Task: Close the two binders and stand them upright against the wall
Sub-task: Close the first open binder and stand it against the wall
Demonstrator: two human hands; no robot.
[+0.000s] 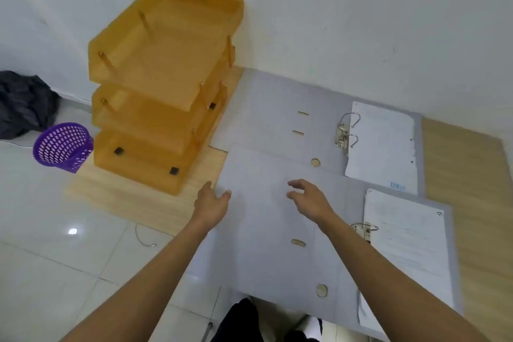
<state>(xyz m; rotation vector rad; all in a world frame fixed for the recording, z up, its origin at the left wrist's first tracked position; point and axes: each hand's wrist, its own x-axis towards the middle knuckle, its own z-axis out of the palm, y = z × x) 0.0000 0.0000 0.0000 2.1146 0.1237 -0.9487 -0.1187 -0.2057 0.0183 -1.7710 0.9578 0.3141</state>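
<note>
I found both grey cardboard lever-arch binders lying open beside the orange stacked plastic tray rack [163, 86]: near binder [277, 230], far binder [277, 108]. Left hand [212, 203] and right hand [311, 197] hovered spread, apparently gripping nothing. Risk: the near cover overlapped the far one and could drag it or crease loose white paper sheets [405, 244].

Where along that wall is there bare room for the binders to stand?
Free: the strip of wooden surface right of the far binder, below the wall. Crowded: the orange tray stack fills the left, and both open binders, the near binder included, cover the middle. Bare tiles lie left of the hands.
</note>
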